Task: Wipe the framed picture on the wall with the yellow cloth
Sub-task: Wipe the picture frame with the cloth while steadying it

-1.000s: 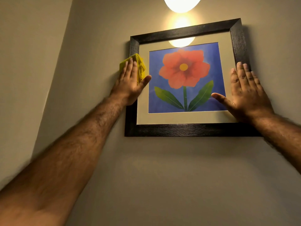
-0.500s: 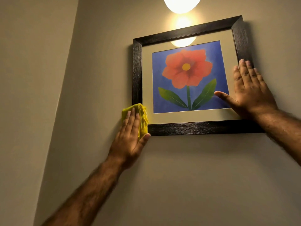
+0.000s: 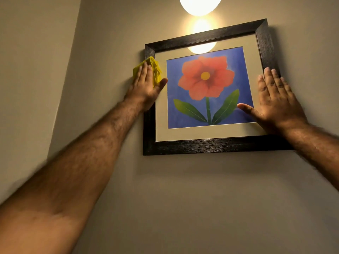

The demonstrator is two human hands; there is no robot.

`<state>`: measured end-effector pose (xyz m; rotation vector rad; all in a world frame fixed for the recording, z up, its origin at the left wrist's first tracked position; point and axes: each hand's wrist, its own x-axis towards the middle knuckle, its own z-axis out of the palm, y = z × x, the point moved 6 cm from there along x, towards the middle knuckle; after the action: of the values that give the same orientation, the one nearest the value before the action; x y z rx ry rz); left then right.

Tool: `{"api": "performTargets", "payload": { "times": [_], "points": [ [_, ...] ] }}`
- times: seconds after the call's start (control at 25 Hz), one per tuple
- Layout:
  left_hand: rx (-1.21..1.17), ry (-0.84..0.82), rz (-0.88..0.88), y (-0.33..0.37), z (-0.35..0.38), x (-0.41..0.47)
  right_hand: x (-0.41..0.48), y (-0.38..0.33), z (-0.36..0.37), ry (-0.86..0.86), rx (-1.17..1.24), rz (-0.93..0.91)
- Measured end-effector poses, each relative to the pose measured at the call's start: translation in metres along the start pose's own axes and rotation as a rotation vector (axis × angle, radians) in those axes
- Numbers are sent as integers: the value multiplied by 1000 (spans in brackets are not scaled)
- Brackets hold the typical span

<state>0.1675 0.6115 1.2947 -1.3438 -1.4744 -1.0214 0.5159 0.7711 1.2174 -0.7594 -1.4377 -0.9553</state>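
A framed picture [image 3: 205, 145] with a dark wooden frame, cream mat and a red flower on blue hangs on the wall. My left hand [image 3: 146, 88] presses the folded yellow cloth [image 3: 156, 70] flat against the upper part of the frame's left side. The cloth shows above and beside my fingers. My right hand [image 3: 277, 99] lies flat with fingers spread on the frame's right side, thumb resting on the glass over the blue print.
A lit round wall lamp [image 3: 200, 4] hangs directly above the frame, and its glare reflects in the glass [image 3: 201, 47]. A wall corner [image 3: 73, 52] runs down to the left of the picture.
My left hand has slid the cloth up the frame's left side from the bottom left corner to the upper part. My right hand stays on the right side.
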Motion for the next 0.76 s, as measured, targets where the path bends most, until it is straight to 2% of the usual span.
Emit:
{"api": "performTargets", "payload": {
  "times": [0.2, 0.44, 0.56, 0.64, 0.76],
  "points": [
    [-16, 15, -2, 4, 1, -4, 0, -1, -2, -7, 2, 1],
    [29, 18, 63, 0, 35, -123, 0, -1, -3, -13, 8, 5],
    [-60, 11, 48, 1, 34, -136, 0, -2, -3, -16, 12, 2],
    [-243, 86, 11, -2, 17, -129, 0, -2, -2, -6, 16, 6],
    [-257, 205, 9, -9, -13, -119, 0, -2, -2, 10, 26, 7]
  ]
}}
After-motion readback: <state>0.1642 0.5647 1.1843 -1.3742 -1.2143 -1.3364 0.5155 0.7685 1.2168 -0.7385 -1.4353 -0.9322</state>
